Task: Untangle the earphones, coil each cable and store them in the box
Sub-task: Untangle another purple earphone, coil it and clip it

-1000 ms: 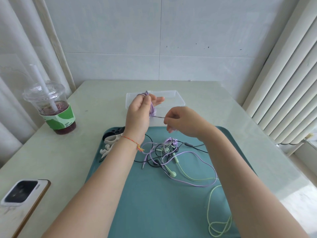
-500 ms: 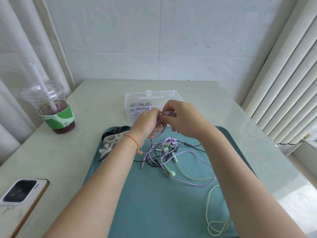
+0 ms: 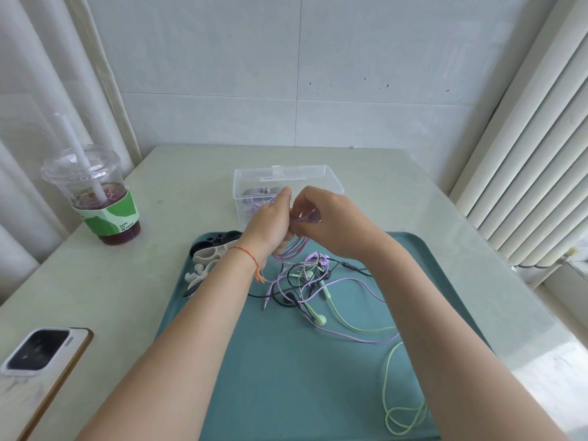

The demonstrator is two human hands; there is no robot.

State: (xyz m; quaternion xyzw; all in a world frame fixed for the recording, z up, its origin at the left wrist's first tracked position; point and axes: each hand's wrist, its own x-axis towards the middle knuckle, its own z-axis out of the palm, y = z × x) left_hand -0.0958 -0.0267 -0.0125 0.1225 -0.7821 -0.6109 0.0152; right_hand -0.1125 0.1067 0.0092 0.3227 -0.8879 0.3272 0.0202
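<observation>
My left hand (image 3: 269, 222) and my right hand (image 3: 327, 222) meet just in front of the clear plastic box (image 3: 321, 175) and both pinch a coiled purple earphone cable (image 3: 294, 248), whose loops hang below my fingers. Inside the box lies another purple coil (image 3: 258, 194). On the teal tray (image 3: 286, 377) sits a tangle of purple, green and black earphones (image 3: 310, 281). A green cable (image 3: 394, 405) trails from it to the tray's near right corner.
White and black cable winders (image 3: 208, 257) lie at the tray's far left corner. A lidded drink cup with a straw (image 3: 95, 198) stands at the table's left. A phone (image 3: 41, 361) lies face down at the near left edge. Blinds hang on the right.
Both hands came down and together from above the box. One second ago they were apart with the cable end stretched between them; now they hold the coil close together, its loops hanging.
</observation>
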